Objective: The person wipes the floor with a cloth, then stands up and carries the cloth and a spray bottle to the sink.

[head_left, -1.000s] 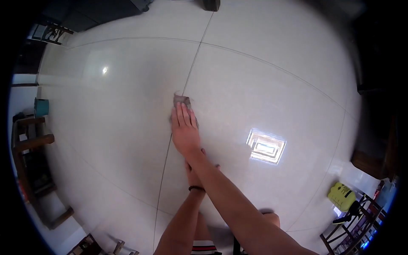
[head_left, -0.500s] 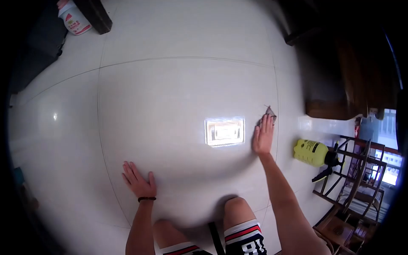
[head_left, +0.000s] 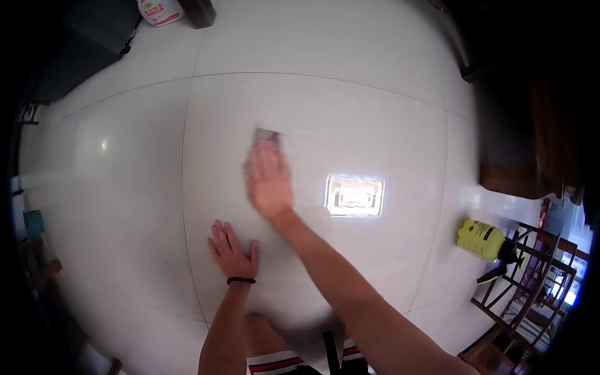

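Note:
My right hand (head_left: pixel 270 184) lies over a small grey-brown cloth (head_left: pixel 269 135) on the white tiled floor (head_left: pixel 300 106). Its fingers are blurred by motion and rather flat, and the palm hides most of the cloth; only an edge shows beyond the fingertips. Lower and to the left, my left hand (head_left: pixel 234 253) rests palm down on the same tile with fingers spread. It holds nothing, and a dark bracelet (head_left: pixel 241 280) circles its wrist.
On the right stand a yellow-green spray bottle (head_left: pixel 480 240) with a black pump head, a dark wooden chair (head_left: pixel 531 275) and brown furniture (head_left: pixel 531 169). A white bottle with red print (head_left: pixel 160 11) is at the top left, beside a dark furniture leg (head_left: pixel 199 14).
My right hand has swept left across the tile, taking the cloth along. My left hand stays spread on the floor. The camera view has shifted, so the surroundings sit further right.

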The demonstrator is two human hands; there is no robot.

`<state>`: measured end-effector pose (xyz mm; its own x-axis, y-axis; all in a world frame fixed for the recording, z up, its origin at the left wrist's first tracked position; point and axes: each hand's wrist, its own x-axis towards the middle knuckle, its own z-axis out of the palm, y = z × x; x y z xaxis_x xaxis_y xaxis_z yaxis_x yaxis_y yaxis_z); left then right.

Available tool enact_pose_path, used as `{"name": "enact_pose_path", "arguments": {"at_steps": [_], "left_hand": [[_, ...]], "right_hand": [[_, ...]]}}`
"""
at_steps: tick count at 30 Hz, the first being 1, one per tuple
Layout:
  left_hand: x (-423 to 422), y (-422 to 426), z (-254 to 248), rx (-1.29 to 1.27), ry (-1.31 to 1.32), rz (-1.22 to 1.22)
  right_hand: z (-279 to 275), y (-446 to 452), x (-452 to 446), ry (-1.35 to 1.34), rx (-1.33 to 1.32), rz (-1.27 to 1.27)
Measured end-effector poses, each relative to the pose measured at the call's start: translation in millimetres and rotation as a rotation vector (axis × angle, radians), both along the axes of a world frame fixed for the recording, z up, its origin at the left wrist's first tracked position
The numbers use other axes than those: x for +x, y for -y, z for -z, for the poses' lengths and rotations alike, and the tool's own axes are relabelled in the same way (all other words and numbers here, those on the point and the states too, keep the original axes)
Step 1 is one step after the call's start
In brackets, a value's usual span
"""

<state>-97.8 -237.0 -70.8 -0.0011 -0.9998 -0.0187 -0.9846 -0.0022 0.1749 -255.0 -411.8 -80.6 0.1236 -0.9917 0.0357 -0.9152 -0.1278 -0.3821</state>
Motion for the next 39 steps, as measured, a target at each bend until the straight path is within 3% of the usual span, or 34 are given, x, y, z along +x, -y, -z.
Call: {"name": "enact_pose_path", "arguments": {"at_steps": [2,4,10,12,18,22,26,33,39], "left_hand": [[-1.4,-0.2,0.3,0.023,-0.036,0.008],[-0.2,-0.7,-1.4,0.027,-0.04,0.006],[2.1,7.7,-6.7,0.036,-0.101,-0.003],[-2.3,2.9,-8.8,0.047,-0.106,0.006],[-2.0,2.3,-10.7,0.046,-0.087,0.021],[0.6,3.5,-7.8,0.05,-0.085,0.001],[-2.6,3.6,-8.1,0.067,-0.08,0.0],[-0.4,4.5,-8.3,0.064,-0.105,-0.008],[-0.5,4.3,-8.8,0.048,-0.095,0.012]], "right_hand": [[-9.9,7.6,34.4,0.044,0.051,-0.178],[3.0,10.2,34.1,0.127,-0.134,-0.167],[-22.9,-25.7,-145.6,-0.056,-0.088,0.132],[-34.5,-43.4,-161.2,-0.092,-0.032,0.064],[-36.2,-12.0,-158.6,-0.069,-0.068,-0.025],[-37.4,-45.5,-159.6,-0.112,-0.035,-0.106],[-40.3,-7.5,-161.6,-0.086,-0.042,-0.118],[-39.1,-85.1,-180.7,-0.072,0.007,-0.158],[-42.5,-12.4,-154.6,-0.087,-0.033,-0.071]]}}
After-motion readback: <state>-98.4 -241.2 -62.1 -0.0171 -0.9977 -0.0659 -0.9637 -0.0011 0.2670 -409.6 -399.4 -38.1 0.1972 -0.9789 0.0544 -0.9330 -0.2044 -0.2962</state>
